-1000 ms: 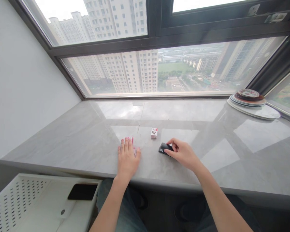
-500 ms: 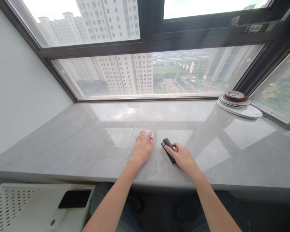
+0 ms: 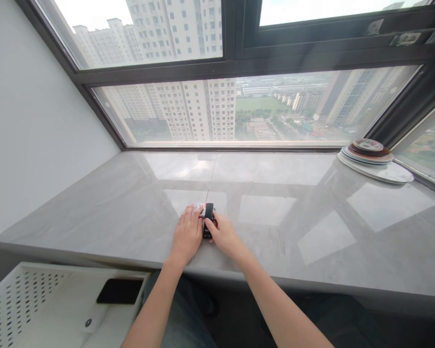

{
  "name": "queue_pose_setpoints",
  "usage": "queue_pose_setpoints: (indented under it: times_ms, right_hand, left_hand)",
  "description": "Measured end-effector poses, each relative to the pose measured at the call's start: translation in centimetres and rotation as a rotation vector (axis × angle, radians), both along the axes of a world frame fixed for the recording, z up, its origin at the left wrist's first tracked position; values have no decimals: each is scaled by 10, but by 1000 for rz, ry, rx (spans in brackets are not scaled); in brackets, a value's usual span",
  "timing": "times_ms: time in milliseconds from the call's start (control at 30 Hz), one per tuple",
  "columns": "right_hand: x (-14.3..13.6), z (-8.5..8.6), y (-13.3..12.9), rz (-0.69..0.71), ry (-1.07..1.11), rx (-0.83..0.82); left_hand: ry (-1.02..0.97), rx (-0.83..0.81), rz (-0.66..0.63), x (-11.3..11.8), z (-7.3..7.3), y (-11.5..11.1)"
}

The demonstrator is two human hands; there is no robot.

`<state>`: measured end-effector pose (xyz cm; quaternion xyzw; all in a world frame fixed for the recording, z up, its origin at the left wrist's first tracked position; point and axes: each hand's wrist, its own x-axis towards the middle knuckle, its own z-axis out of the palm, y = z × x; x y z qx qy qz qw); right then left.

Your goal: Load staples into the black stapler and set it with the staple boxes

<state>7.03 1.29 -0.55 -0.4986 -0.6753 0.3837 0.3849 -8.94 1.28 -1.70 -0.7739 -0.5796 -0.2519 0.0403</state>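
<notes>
A black stapler (image 3: 208, 223) is in my right hand (image 3: 224, 236), with the thumb along its near side and the fingers wrapped around the other. Its far end overlaps the right edge of a small white and red piece of paper or packet (image 3: 199, 207); whether its jaws are around that edge I cannot tell. My left hand (image 3: 187, 233) lies flat on this small piece, fingers stretched forward and hiding most of it. The fingertips of both hands are close together beside the stapler.
Both hands rest over a grey marble-look windowsill (image 3: 112, 208). A stack of plates or round mats (image 3: 375, 169) stands at the far right corner by the window frame (image 3: 232, 147). Below left is a white perforated container (image 3: 63, 309) with a dark phone-like slab (image 3: 120, 291).
My right hand has brought the stapler leftward and turned it more upright in view, against the small piece. My left hand has shifted slightly left and nearer, still flat. The view has shifted slightly.
</notes>
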Motion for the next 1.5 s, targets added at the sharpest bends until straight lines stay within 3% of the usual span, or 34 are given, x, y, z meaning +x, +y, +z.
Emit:
queue_pose_setpoints:
  times_ms: [200, 467, 567, 667, 767, 867, 967, 1067, 1200, 1367, 1500]
  right_hand:
    - [-38, -2, 20, -14, -23, -6]
    - [-51, 2, 19, -89, -40, 8]
    - [-34, 12, 19, -129, -132, 34]
    - [10, 23, 15, -116, -300, 137]
    - [60, 33, 4, -73, -390, 185]
    - [84, 39, -9, -22, -394, 194]
    - [83, 36, -14, 1, -318, 199]
    - [79, 31, -12, -44, -172, 127]
    - [80, 28, -9, -69, -13, 67]
    - [75, 37, -19, -46, -187, 125]
    - [76, 44, -22, -15, -236, 78]
  left_hand:
    - [2, -7, -14, -49, 2, 23]
    - [-16, -26, 33, -54, 1, 28]
    - [-19, -18, 69, -53, 9, 24]
    - [-52, 57, 96, -45, 21, 11]
    - [-117, 78, 54, -20, 27, -15]
    - [-132, -15, -77, 17, 23, -45]
    - [-115, -62, -125, 44, 17, -63]
    - [-102, -70, -100, 51, 14, -65]
    - [-90, -73, -102, 48, 15, -60]
    - [-126, -67, -117, 43, 15, -65]
    - [-173, 4, -37, 12, 20, -49]
